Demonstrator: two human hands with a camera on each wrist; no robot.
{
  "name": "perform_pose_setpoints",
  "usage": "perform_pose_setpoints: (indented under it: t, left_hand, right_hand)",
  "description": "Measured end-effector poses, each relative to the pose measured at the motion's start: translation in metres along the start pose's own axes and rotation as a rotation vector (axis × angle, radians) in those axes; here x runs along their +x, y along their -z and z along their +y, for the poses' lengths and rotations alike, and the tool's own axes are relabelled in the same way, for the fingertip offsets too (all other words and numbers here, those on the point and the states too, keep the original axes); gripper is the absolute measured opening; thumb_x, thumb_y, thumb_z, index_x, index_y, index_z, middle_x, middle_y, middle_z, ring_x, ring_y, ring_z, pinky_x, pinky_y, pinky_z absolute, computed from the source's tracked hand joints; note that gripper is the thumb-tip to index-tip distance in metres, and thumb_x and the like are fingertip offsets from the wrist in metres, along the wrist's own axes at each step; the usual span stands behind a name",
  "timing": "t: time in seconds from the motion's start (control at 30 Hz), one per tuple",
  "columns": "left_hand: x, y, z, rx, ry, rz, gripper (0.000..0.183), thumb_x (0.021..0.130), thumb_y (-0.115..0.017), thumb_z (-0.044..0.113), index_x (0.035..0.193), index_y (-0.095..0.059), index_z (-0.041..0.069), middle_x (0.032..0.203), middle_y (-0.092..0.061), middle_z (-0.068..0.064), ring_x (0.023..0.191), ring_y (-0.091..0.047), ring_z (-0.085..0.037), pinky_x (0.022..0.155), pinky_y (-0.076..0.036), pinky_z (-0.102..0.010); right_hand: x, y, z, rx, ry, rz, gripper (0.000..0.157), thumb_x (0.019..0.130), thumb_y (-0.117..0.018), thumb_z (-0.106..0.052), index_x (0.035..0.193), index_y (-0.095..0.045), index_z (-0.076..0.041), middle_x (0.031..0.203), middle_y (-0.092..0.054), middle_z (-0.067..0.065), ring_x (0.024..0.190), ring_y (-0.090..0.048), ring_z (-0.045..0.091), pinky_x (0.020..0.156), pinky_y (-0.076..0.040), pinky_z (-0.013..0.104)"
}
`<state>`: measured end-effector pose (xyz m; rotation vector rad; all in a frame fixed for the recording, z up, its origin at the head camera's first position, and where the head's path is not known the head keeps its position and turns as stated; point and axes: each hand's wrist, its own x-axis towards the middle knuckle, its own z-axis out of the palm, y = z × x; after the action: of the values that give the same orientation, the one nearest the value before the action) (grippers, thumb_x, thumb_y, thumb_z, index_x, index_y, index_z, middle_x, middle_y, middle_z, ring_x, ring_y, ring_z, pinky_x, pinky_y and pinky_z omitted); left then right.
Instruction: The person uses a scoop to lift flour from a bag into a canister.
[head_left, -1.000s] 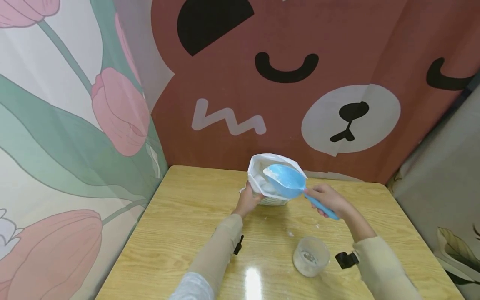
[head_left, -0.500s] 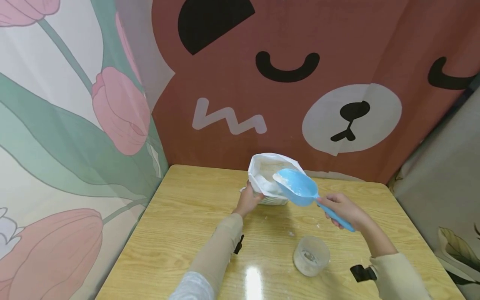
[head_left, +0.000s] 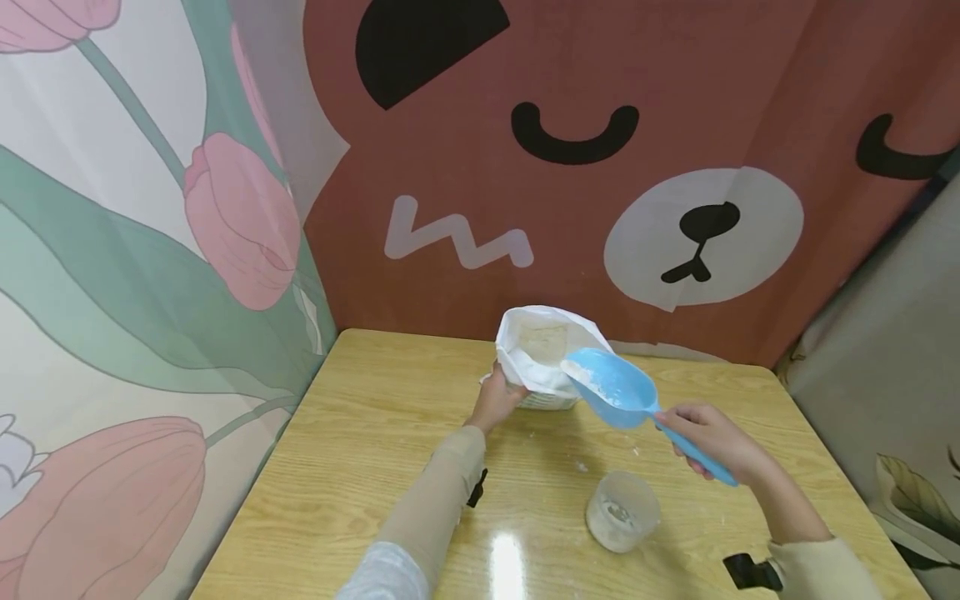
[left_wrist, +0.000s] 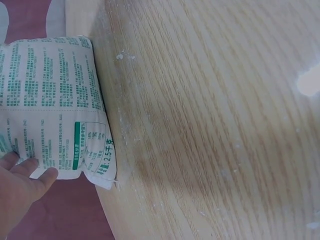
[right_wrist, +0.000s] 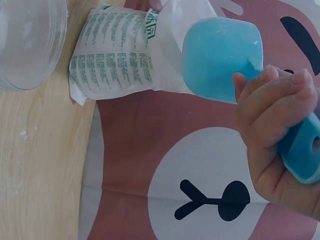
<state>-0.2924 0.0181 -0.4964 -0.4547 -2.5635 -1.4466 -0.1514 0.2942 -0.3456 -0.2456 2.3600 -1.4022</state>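
Note:
A paper bag [head_left: 547, 402] of white powder stands at the back of the table, its mouth wide and facing me. My left hand [head_left: 495, 402] holds the bag by its left front side, the thumb near the rim. Green print covers the bag's wall [left_wrist: 50, 100] in the left wrist view, with fingers against it. My right hand [head_left: 716, 446] grips a light blue scoop [head_left: 618, 387] by its handle. Some white powder lies toward the scoop's front lip, which overlaps the bag's mouth in the head view. From the right wrist camera only the underside of the scoop's bowl [right_wrist: 222, 60] shows.
A clear round tub [head_left: 647, 500] stands on the wooden table [head_left: 390, 467], in front of the bag and between the forearms. Specks of white powder dot the tabletop. A brown printed curtain [head_left: 450, 283] hangs right behind the back edge.
My right hand has drawn the scoop out of the bag's mouth, toward me and to the right. My left hand and the bag have stayed in place.

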Motion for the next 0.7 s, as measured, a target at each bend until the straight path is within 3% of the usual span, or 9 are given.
perform_pose_setpoints:
  t: [0.47,0.7]
  left_hand:
    - [-0.001,0.002,0.0,-0.028,0.023,-0.011,0.074,0.08,-0.069,0.027,0.135,-0.026,0.004,0.117,-0.051,-0.017,0.105,-0.051,-0.029,0.085,-0.043,-0.04]
    - [0.0,0.0,-0.001,-0.023,-0.001,-0.003,0.073,0.079,-0.07,0.025,0.134,-0.029,0.002,0.118,-0.051,-0.017,0.106,-0.051,-0.029,0.087,-0.041,-0.04]
  right_hand:
    - [-0.017,0.011,0.004,0.016,-0.03,-0.023,0.037,0.097,-0.039,-0.031,0.08,-0.045,0.001,0.064,-0.047,0.009,0.04,-0.04,0.01,0.035,-0.038,0.026]
    - [-0.032,0.024,0.015,0.029,0.006,-0.057,0.033,0.098,-0.037,-0.025,0.08,-0.045,0.002,0.064,-0.049,0.008,0.04,-0.044,0.01,0.034,-0.04,0.028]
